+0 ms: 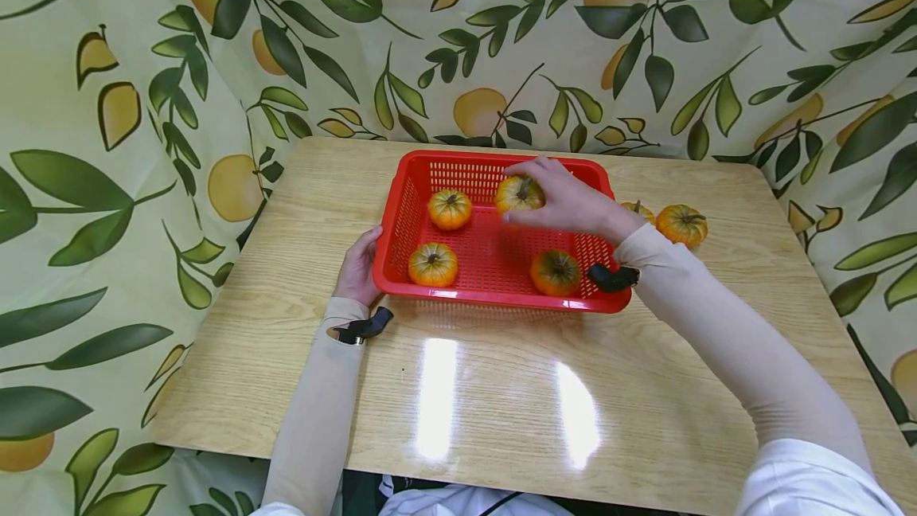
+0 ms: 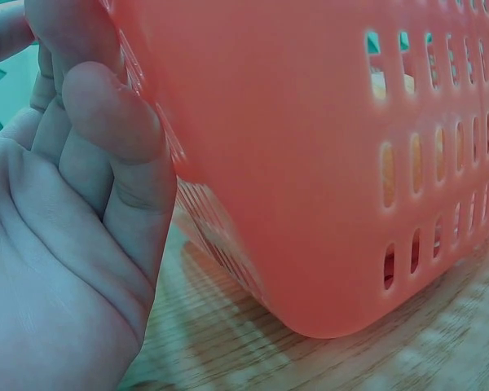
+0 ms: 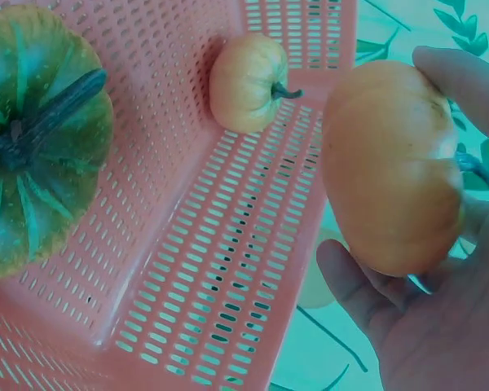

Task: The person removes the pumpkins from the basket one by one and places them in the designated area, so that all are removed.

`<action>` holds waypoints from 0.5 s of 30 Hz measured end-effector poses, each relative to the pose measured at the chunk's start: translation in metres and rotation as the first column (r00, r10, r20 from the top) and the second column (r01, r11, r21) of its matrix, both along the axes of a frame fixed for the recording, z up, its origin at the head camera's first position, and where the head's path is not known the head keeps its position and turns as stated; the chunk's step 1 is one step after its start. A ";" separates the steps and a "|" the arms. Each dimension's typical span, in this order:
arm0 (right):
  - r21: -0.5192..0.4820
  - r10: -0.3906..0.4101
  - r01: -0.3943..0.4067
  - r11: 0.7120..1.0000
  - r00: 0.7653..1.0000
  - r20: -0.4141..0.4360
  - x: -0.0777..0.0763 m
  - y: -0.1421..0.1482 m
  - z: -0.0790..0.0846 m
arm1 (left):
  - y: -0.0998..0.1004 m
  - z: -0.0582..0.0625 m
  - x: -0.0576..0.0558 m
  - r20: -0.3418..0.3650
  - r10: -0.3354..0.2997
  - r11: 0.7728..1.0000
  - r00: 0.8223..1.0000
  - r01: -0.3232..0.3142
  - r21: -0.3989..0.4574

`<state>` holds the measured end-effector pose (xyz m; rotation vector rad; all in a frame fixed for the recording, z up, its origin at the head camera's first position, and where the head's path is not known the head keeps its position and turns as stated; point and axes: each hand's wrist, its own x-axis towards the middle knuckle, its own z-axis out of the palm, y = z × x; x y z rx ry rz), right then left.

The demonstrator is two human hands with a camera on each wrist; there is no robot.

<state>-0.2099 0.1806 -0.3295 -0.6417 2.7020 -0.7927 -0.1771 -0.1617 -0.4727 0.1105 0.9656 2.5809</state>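
Note:
My right hand (image 1: pixel 555 193) pinches a small orange pumpkin (image 1: pixel 519 193) between thumb and fingers, over the back middle of a red plastic basket (image 1: pixel 501 297). In the right wrist view that pumpkin (image 3: pixel 395 167) sits between the fingertips, stem toward the palm. Inside the basket lie three more: one pumpkin (image 1: pixel 450 209) back left, another pumpkin (image 1: pixel 433 264) front left, and a greener pumpkin (image 1: pixel 556 272) front right. My left hand (image 1: pixel 358 267) holds the basket's left end. Its bent fingers (image 2: pixel 114 114) lie against the outer wall (image 2: pixel 253 163).
Two more pumpkins are right of the basket: one pumpkin (image 1: pixel 682 225) in plain sight, the other pumpkin (image 1: pixel 640 212) partly behind my right wrist. Everything stands on a light wooden table (image 1: pixel 501 388). A leaf-and-fruit patterned cloth (image 1: pixel 487 46) hangs behind and at the sides.

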 end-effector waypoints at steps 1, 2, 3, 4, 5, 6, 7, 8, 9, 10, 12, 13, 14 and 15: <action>-0.009 -0.009 0.009 1.000 1.000 0.000 0.000 0.001 0.001 | 0.000 0.000 0.000 0.001 -0.001 1.000 1.000 0.001 0.003; -0.018 -0.019 0.019 1.000 1.000 0.002 0.001 0.002 0.001 | 0.000 0.000 0.000 0.000 -0.002 1.000 1.000 0.002 0.000; -0.028 -0.028 0.029 0.999 1.000 0.006 0.001 0.003 0.001 | 0.000 0.000 0.000 -0.001 -0.002 1.000 1.000 0.002 -0.004; -0.038 -0.037 0.038 0.999 0.999 0.009 0.001 0.005 0.002 | 0.000 0.000 0.000 -0.002 -0.001 1.000 1.000 0.001 -0.010; -0.047 -0.046 0.046 0.998 0.999 0.012 0.001 0.006 0.002 | 0.000 0.001 0.001 -0.003 0.001 1.000 1.000 -0.001 -0.015; -0.055 -0.050 0.051 0.997 0.999 0.009 0.001 0.008 0.002 | 0.000 0.001 0.001 -0.003 0.004 1.000 1.000 -0.004 -0.022; -0.065 -0.054 0.055 0.996 0.998 0.006 0.001 0.009 0.001 | 0.000 0.001 0.001 -0.001 0.007 1.000 1.000 -0.007 -0.028; -0.075 -0.057 0.057 0.996 0.998 0.002 0.000 0.011 0.001 | 0.000 0.001 0.001 -0.001 0.008 0.999 1.000 -0.008 -0.034; -0.084 -0.059 0.059 0.995 0.998 -0.002 0.000 0.013 0.001 | 0.000 0.002 0.002 0.001 0.009 0.999 1.000 -0.009 -0.035; -0.094 -0.062 0.062 0.994 0.998 -0.004 0.000 0.015 0.001 | 0.000 0.002 0.002 0.003 0.009 1.000 1.000 -0.008 -0.028; -0.111 -0.067 0.066 0.992 0.998 -0.007 0.000 0.018 0.001 | 0.000 0.002 0.002 0.007 0.005 1.000 1.000 -0.005 -0.013; -0.120 -0.070 0.069 0.990 0.998 -0.004 0.000 0.020 0.001 | 0.000 0.003 0.002 0.006 0.002 1.000 1.000 -0.002 -0.007; -0.125 -0.070 0.069 0.990 0.998 -0.007 0.000 0.022 0.001 | 0.000 0.003 0.002 0.004 0.000 1.000 1.000 0.000 -0.001; -0.131 -0.074 0.072 0.989 0.997 -0.007 0.001 0.023 0.002 | 0.000 0.002 0.002 0.003 -0.003 1.000 1.000 0.003 0.006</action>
